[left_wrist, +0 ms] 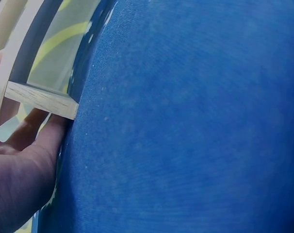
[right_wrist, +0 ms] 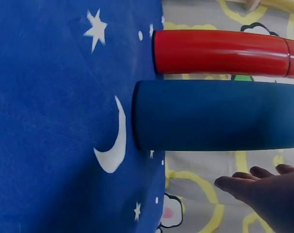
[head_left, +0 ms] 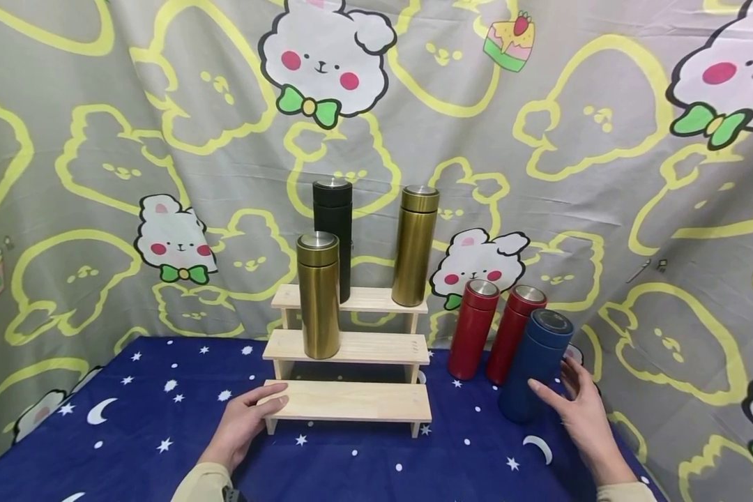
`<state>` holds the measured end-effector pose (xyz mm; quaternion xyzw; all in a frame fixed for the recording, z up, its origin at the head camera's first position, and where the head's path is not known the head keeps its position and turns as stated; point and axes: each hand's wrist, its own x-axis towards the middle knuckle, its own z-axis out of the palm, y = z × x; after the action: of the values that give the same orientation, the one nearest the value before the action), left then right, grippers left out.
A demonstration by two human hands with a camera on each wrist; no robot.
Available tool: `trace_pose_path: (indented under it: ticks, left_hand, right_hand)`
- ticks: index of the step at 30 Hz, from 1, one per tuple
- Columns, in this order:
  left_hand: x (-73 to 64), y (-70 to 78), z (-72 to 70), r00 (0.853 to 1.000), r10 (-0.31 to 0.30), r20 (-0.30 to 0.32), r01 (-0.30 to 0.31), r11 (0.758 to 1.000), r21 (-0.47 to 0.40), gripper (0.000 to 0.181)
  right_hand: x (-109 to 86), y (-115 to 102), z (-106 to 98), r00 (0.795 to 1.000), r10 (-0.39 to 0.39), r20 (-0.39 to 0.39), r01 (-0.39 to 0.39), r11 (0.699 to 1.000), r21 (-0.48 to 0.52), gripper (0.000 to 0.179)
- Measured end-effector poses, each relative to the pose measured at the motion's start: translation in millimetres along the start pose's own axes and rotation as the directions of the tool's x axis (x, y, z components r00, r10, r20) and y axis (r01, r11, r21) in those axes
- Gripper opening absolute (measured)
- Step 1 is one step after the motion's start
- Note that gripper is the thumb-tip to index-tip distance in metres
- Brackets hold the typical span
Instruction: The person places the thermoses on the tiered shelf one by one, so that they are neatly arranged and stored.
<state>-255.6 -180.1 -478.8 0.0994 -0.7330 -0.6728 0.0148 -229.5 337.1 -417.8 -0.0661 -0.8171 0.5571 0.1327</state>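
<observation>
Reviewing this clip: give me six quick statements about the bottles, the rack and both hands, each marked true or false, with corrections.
1. The black bottle stands on the rack's top shelf. True.
2. Both gold bottles stand on the top shelf. False: one gold bottle is on the middle shelf.
3. The left hand holds the left end of the bottom shelf. True.
4. The right hand is wrapped around a red bottle. False: it is open beside the blue bottle.
5. Two red bottles stand on the tablecloth. True.
6. A bottle stands on the bottom shelf. False: no bottle stands there.
</observation>
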Motion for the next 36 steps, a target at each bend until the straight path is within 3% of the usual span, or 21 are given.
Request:
trace_pose_path:
  ticks: [8,21,29,36]
  left_hand:
    - [0.5,0.1,0.2,1.0,-0.002,-0.003,0.002,1.0,0.0,0.046]
    - [0.9,-0.9,-0.5,1.0,-0.002,-0.005,0.002,1.0,0.006,0.046]
    - [1.1,-0.5,0.0,1.0,-0.005,-0.005,0.005,1.0,0.003,0.046]
    - [1.9,-1.7,-0.1,1.0,-0.002,-0.006,0.002,1.0,0.005,0.045]
  right_hand:
    - [1.8,4.6,7.9,0.999,-0.043,-0.009,0.043,0.999,0.032,0.101]
    - [7.6,10.5,17.9,0.998,0.027,-0.052,-0.026,0.999,0.027,0.104]
    - [10.0,10.0,20.9,0.992,0.008,-0.124,-0.007,1.0,0.016,0.094]
    - [12.2,12.7,18.4,0.99,0.005,-0.144,-0.008,1.0,-0.019,0.089]
